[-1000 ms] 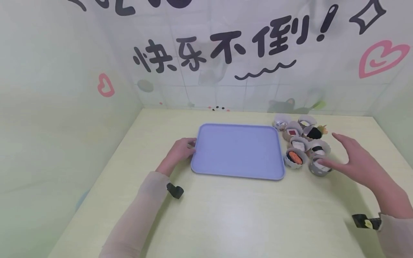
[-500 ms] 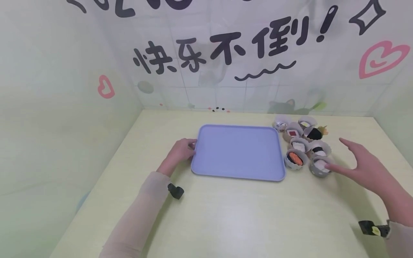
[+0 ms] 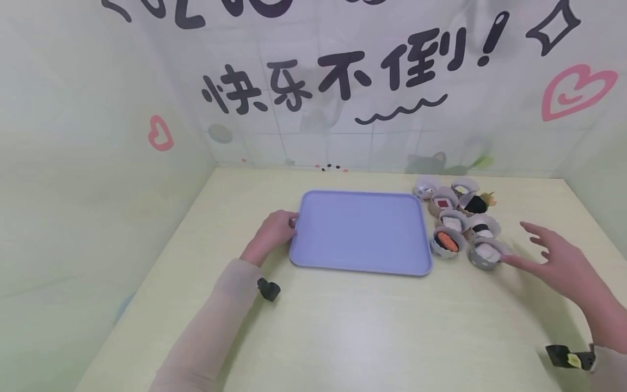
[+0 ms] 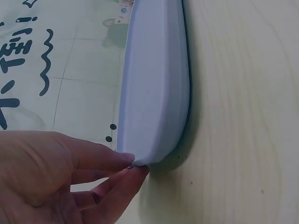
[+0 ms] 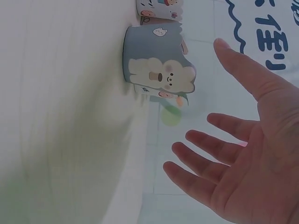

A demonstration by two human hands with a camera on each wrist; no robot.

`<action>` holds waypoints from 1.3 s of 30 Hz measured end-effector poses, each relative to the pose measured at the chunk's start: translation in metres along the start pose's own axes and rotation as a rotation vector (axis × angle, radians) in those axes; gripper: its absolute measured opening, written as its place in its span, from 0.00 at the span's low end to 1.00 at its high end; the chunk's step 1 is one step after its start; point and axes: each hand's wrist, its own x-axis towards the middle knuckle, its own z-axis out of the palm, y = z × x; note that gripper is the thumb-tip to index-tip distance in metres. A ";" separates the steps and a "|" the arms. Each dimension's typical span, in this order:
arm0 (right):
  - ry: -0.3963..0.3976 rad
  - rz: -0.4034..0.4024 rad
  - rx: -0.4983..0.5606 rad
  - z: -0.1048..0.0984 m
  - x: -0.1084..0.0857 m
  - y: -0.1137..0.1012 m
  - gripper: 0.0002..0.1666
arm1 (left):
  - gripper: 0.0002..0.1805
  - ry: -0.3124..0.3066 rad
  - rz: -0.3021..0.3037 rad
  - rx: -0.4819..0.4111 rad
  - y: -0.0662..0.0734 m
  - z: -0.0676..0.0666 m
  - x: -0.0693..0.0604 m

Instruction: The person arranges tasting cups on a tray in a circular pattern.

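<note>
We see a lilac rectangular tray [image 3: 361, 233] on the pale wood-grain table [image 3: 352, 332], toward the back wall. The left hand [image 3: 274, 227] has hold of the tray's left edge, thumb and fingertips pinched together on the rim, as the left wrist view shows up close.

Just beyond the tray's right side, we find eight paper baking cups clustered together, several touching. The front right one, a grey dotted cup [image 3: 482, 262], holds a pale, whitish piece [image 3: 489, 251]. To its left, next to the tray's rim, a cup holds orange-topped toy sushi [image 3: 447, 241]; behind these sit a white piece with a black band [image 3: 481, 230] and a plain white piece [image 3: 451, 224]. Farther back are a red-centred roll [image 3: 443, 203] and a black piece with an orange tail [image 3: 476, 204], then two more cups against the back of the group.

The right hand [image 3: 563, 264] is beside the dotted cup, thumb and fingers spread wide, holding nothing; in the right wrist view we make out a gap between the thumb and a cup printed with a white bear [image 5: 161, 74].

Pale sleeves [image 3: 198, 332] cover both forearms, with a small black camera [image 3: 268, 289] at each wrist. Behind it all we see a white wall sheet [image 3: 323, 144] with black lettering and pink hearts.
</note>
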 end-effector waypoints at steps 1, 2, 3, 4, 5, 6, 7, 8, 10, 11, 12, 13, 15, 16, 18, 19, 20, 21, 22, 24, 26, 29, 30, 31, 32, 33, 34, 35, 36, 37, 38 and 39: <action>-0.004 0.001 0.007 0.001 0.000 0.001 0.54 | 0.32 -0.004 0.001 -0.006 0.000 0.000 -0.001; -0.010 0.005 0.014 0.002 0.000 0.001 0.53 | 0.32 -0.007 0.002 -0.013 0.000 0.000 -0.001; -0.017 0.010 0.020 0.003 0.000 0.002 0.53 | 0.32 -0.009 0.003 -0.021 -0.001 0.000 -0.001; -0.023 0.013 0.030 0.004 0.000 0.003 0.53 | 0.32 -0.011 0.005 -0.034 -0.002 0.000 -0.001; -0.029 0.016 0.042 0.005 0.000 0.004 0.53 | 0.32 -0.013 0.009 -0.050 -0.002 0.000 -0.001; -0.034 0.018 0.054 0.006 0.000 0.005 0.53 | 0.32 -0.015 0.009 -0.066 -0.003 0.000 -0.001; -0.038 0.018 0.064 0.007 0.000 0.005 0.52 | 0.32 -0.017 0.009 -0.088 -0.004 0.000 -0.002; -0.042 0.019 0.076 0.008 0.000 0.006 0.52 | 0.33 -0.016 0.010 -0.110 -0.005 0.000 -0.002; -0.050 0.017 0.096 0.009 0.001 0.007 0.52 | 0.34 -0.015 0.009 -0.152 -0.006 0.000 -0.003; -0.053 0.017 0.100 0.010 0.001 0.007 0.52 | 0.34 -0.013 0.008 -0.167 -0.007 0.000 -0.003; -0.055 0.016 0.103 0.011 0.001 0.007 0.51 | 0.35 -0.010 0.006 -0.179 -0.008 0.000 -0.004; -0.058 0.017 0.106 0.012 0.001 0.007 0.51 | 0.35 -0.008 0.007 -0.190 -0.009 0.000 -0.004; -0.064 0.018 0.106 0.013 0.002 0.007 0.51 | 0.35 -0.003 0.011 -0.191 -0.009 0.000 -0.004; -0.068 0.021 0.106 0.013 0.002 0.007 0.51 | 0.34 -0.002 0.013 -0.191 -0.009 0.000 -0.004; -0.077 0.024 0.106 0.013 0.002 0.007 0.51 | 0.34 -0.004 0.017 -0.181 -0.009 0.001 -0.004; -0.083 0.027 0.106 0.013 0.002 0.007 0.52 | 0.34 -0.005 0.020 -0.171 -0.009 0.001 -0.004; -0.091 0.030 0.108 0.013 0.002 0.007 0.52 | 0.34 -0.005 0.023 -0.160 -0.008 0.001 -0.004; -0.095 0.032 0.106 0.013 0.002 0.007 0.52 | 0.35 -0.006 0.023 -0.150 -0.008 0.001 -0.003; -0.098 0.035 0.101 0.013 0.002 0.007 0.52 | 0.35 -0.007 0.023 -0.141 -0.007 0.001 -0.003; -0.103 0.038 0.094 0.013 0.002 0.008 0.51 | 0.35 -0.008 0.024 -0.126 -0.006 0.002 -0.003; -0.106 0.038 0.087 0.014 0.002 0.010 0.50 | 0.34 -0.010 0.018 -0.124 -0.005 0.002 -0.003; -0.115 0.037 0.086 0.015 0.003 0.011 0.49 | 0.34 -0.012 0.012 -0.124 -0.005 0.001 -0.002; -0.124 0.036 0.095 0.016 0.004 0.012 0.49 | 0.34 -0.012 0.011 -0.125 -0.005 0.001 -0.002; -0.127 0.036 0.096 0.016 0.004 0.012 0.48 | 0.34 -0.012 0.011 -0.122 -0.005 0.001 -0.002; -0.133 0.036 0.102 0.016 0.005 0.012 0.48 | 0.34 -0.011 0.010 -0.122 -0.005 0.000 -0.001; -0.137 0.035 0.105 0.017 0.005 0.012 0.48 | 0.34 -0.011 0.012 -0.121 -0.005 0.000 -0.001; -0.142 0.035 0.110 0.017 0.005 0.012 0.48 | 0.34 -0.013 0.012 -0.124 -0.005 0.000 -0.001; -0.147 0.037 0.114 0.017 0.006 0.011 0.47 | 0.34 -0.013 0.013 -0.120 -0.005 0.000 -0.001; -0.150 0.038 0.118 0.017 0.006 0.011 0.47 | 0.34 -0.014 0.016 -0.117 -0.006 0.000 -0.001; -0.153 0.037 0.127 0.017 0.006 0.011 0.47 | 0.34 -0.015 0.017 -0.114 -0.006 0.000 -0.001; -0.155 0.040 0.129 0.017 0.006 0.010 0.47 | 0.34 -0.014 0.018 -0.113 -0.006 0.001 -0.001; -0.156 0.043 0.131 0.017 0.006 0.010 0.47 | 0.34 -0.014 0.020 -0.112 -0.006 0.001 0.000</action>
